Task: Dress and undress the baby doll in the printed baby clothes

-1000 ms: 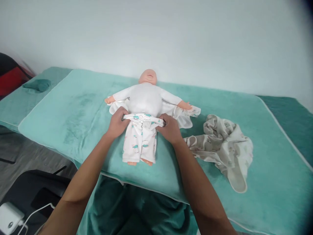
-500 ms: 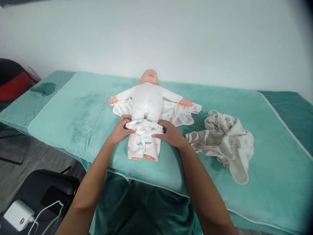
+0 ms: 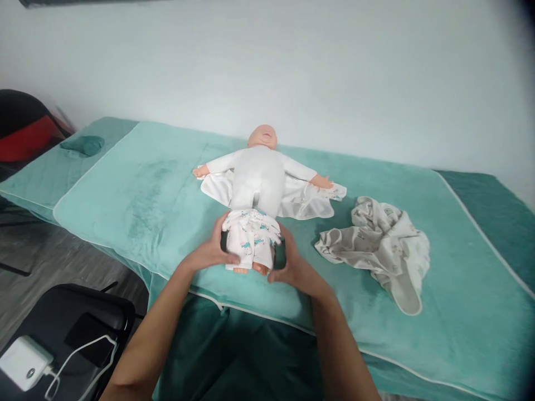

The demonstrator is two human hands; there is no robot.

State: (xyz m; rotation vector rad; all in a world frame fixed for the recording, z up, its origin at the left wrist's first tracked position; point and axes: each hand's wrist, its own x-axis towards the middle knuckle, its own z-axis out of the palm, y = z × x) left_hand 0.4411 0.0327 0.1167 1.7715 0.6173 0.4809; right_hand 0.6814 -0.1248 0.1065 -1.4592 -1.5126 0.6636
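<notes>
A baby doll (image 3: 259,175) lies on its back, its white cloth body bare in front and a white printed top spread open beneath its arms. Small white pants (image 3: 252,239) with a teal print cover its lower legs, and the feet show below the hems. My left hand (image 3: 213,248) curves around the left side of the pants, thumb on one leg and fingers at the waistband. On the other side, my right hand (image 3: 295,262) forms a wide C, fingertips at the waistband edge and thumb by a foot. Some fingertips are hidden.
A crumpled pale garment (image 3: 382,245) lies right of the doll on the green-covered massage bed (image 3: 167,167). A wall stands behind. At lower left, a black chair (image 3: 79,306) carries a white device (image 3: 27,362) with a cable.
Both hands have shifted from pinching the waistband to a wider hold along the pants. Their thumbs are now lower, near the hems. The camera view has shifted slightly.
</notes>
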